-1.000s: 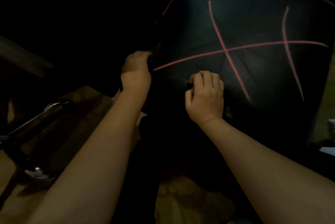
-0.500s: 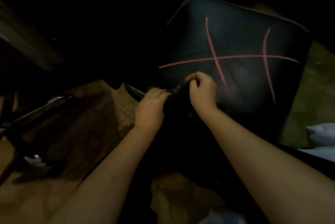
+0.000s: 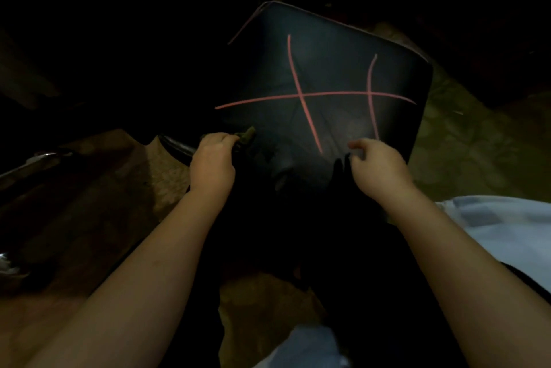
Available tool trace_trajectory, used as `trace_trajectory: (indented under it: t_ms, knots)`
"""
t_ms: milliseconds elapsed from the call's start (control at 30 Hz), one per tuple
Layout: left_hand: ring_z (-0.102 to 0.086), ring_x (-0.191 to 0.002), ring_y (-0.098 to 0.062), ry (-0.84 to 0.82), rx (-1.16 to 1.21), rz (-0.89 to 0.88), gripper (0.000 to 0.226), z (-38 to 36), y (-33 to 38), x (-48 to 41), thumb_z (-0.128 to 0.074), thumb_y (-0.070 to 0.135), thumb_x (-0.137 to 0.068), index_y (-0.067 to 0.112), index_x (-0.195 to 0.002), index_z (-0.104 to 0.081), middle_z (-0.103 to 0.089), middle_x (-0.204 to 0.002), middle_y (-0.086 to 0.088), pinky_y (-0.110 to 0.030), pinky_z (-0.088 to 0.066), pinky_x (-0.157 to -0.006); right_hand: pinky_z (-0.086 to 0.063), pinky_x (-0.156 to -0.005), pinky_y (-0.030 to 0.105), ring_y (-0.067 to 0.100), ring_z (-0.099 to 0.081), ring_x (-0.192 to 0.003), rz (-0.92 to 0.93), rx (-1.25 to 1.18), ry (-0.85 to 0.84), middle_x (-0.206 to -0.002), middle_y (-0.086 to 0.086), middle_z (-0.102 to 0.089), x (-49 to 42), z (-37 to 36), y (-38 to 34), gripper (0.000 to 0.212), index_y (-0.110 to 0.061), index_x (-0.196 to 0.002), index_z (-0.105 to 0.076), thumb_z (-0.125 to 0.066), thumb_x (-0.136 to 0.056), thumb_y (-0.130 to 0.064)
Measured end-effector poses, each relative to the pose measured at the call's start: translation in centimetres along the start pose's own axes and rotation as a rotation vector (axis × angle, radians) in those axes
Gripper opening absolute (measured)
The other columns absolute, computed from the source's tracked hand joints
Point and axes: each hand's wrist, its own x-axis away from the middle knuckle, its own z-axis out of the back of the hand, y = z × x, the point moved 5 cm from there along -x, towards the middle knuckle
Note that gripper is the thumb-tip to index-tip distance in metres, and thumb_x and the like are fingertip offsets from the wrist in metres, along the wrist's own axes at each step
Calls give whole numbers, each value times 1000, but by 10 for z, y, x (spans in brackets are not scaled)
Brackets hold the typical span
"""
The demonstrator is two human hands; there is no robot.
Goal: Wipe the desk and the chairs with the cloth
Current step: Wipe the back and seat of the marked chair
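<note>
Nearest the camera, a pale blue fabric (image 3: 495, 227) lay at the lower right edge, with another patch of it at the bottom centre, and both bare forearms reached forward over it and over a brown mottled floor (image 3: 119, 188). A wide dark mass filled the space between the arms, too unlit to make out. The left hand (image 3: 213, 159) sat at the near left corner of the seat, knuckles up, its grip clamped on a crumpled olive-green cloth (image 3: 246, 137), of which only a small tuft showed past the fingertips and lay against the seat's surface. The right hand (image 3: 378, 166) was well apart from it, at the near edge of the seat, thumb and fingers curled toward a dark upright fold just beside them; whether that grip was clamped on the fold or merely together beside it could not be told, nor whether the fold belonged to the cloth. To the left, a shiny curved metal tube (image 3: 32, 163) ran low across the floor, and a second bright tube (image 3: 176, 145) ended just beside the left hand. Beyond both hands the black padded square chair seat (image 3: 337, 69) lay tilted as a diamond, its surface crossed by one long pink stitched line and two shorter ones cutting through it, with pink piping along its far left edge. A greenish stretch of floor showed to the seat's right, and everything farther off was lost in darkness.
</note>
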Motion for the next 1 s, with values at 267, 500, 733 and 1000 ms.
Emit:
trace_trajectory:
  t_ms: [267, 500, 733, 1000]
  knots:
    - [-59, -106, -36, 13, -36, 44, 45, -1, 8, 2, -52, -15, -72, 4, -109, -71, -68, -109, -14, -40, -48, -88, -42, -100, 36, 29, -40, -136, 169, 382, -141, -147, 9, -45, 20, -30, -7, 47, -7, -131, -53, -52, -85, -11]
    - [-68, -82, -34, -68, 61, -314, 37, -25, 89, 42, -38, 12, -74, 2, -81, -74, -71, -84, -16, -37, -46, -80, -42, -102, 41, 35, -25, -143, 230, 482, -286, -156, 8, -32, 28, -41, -11, 54, -6, -140, -44, -51, -88, -19]
    - [-64, -106, -30, -154, 161, -319, 36, -27, 75, 37, -57, -3, -72, 10, -102, -74, -70, -109, -10, -36, -53, -89, -46, -95, 36, 29, -45, -130, 255, 408, -214, -144, 4, -50, 25, -30, -16, 43, -14, -132, -56, -50, -90, -19]
    - [-50, -120, -40, -62, 43, 43, 42, -15, 13, -12, -53, -4, -81, 16, -112, -73, -59, -129, -18, -43, -39, -106, -35, -107, 30, 22, -39, -139, 133, 271, -101, -153, 1, -39, -3, -14, 11, 55, -14, -142, -49, -55, -87, -11]
